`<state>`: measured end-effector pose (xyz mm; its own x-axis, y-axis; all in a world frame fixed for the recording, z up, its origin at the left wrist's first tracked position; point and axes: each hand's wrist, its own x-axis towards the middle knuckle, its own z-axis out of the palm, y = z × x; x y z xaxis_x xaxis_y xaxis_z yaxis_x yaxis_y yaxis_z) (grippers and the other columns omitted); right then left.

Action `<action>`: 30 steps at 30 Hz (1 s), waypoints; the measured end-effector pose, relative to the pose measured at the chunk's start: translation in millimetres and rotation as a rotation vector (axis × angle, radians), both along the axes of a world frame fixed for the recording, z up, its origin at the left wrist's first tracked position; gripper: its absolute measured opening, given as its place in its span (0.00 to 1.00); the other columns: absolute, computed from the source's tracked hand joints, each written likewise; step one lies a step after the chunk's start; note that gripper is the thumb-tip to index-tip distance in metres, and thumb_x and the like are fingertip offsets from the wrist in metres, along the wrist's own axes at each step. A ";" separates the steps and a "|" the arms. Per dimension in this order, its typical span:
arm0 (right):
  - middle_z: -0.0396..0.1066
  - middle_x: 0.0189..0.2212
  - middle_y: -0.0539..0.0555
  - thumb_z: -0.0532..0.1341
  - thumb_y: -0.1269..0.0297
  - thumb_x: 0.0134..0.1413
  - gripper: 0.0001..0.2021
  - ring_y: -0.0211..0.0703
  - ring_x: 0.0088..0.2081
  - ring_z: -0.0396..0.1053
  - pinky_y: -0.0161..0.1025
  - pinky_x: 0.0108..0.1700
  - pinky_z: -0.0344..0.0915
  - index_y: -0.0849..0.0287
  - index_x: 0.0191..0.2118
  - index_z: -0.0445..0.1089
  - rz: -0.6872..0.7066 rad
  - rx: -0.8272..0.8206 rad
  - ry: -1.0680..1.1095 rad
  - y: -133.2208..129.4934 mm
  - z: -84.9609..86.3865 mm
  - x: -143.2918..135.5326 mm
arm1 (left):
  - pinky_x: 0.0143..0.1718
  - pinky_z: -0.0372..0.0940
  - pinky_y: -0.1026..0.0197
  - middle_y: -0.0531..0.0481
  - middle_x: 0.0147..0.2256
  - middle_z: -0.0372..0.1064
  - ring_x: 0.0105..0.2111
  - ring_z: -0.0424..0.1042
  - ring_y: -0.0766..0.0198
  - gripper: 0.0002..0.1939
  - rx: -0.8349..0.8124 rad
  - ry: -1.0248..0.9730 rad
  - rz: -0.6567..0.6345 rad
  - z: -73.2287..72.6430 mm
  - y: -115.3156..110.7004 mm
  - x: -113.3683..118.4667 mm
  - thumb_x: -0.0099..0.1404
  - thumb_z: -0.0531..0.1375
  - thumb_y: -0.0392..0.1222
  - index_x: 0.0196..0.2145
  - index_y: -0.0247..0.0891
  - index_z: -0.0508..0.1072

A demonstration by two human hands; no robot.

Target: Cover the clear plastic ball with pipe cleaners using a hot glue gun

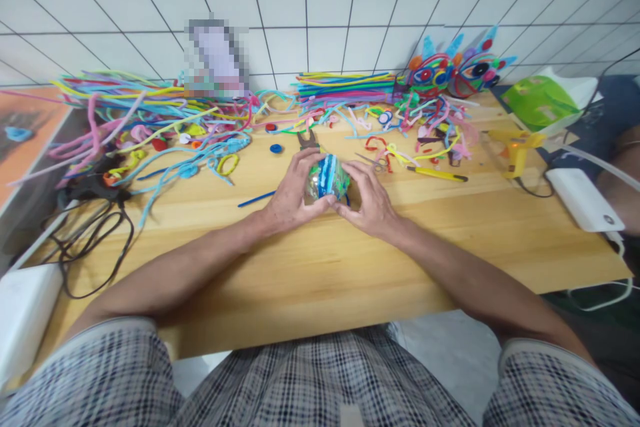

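Observation:
Between my two hands, over the middle of the wooden table [320, 267], is a rounded, clear-looking object wrapped with blue and green pipe cleaners [327, 177]. My left hand [295, 190] curves around its left side, thumb at the lower front. On the other side my right hand [369, 197] grips it, the thumbs nearly meeting. Just behind the object lie dark-jawed pliers [309, 139], partly covered by my left fingers. A dark blue pipe cleaner [257, 199] sticks out beside my left hand. Left of the pliers sits a small blue coil [275, 148].
Heaps of pipe cleaners [150, 107] fill the table's back left, with a bundle [345, 88] at the centre back. Two colourful masks [455, 70] lean at the wall. Rightward lie a yellow utility knife [437, 174], a yellow glue gun [516, 147] and a white power strip [585, 200].

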<state>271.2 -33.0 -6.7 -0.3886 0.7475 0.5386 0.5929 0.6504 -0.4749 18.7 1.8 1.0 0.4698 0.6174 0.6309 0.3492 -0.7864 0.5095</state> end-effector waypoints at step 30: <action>0.85 0.37 0.54 0.63 0.61 0.66 0.07 0.48 0.40 0.82 0.46 0.47 0.76 0.54 0.43 0.80 0.029 -0.431 0.299 14.3 55.8 15.5 | 0.74 0.68 0.31 0.34 0.69 0.69 0.71 0.70 0.40 0.39 -0.085 -0.010 0.116 13.1 1.0 -14.2 0.73 0.69 0.55 0.73 0.42 0.61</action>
<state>286.7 -18.7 49.1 -0.2883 0.9170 0.2755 0.3752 0.3729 -0.8486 4.5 2.8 14.0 0.3866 0.7182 0.5785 0.4299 -0.6953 0.5760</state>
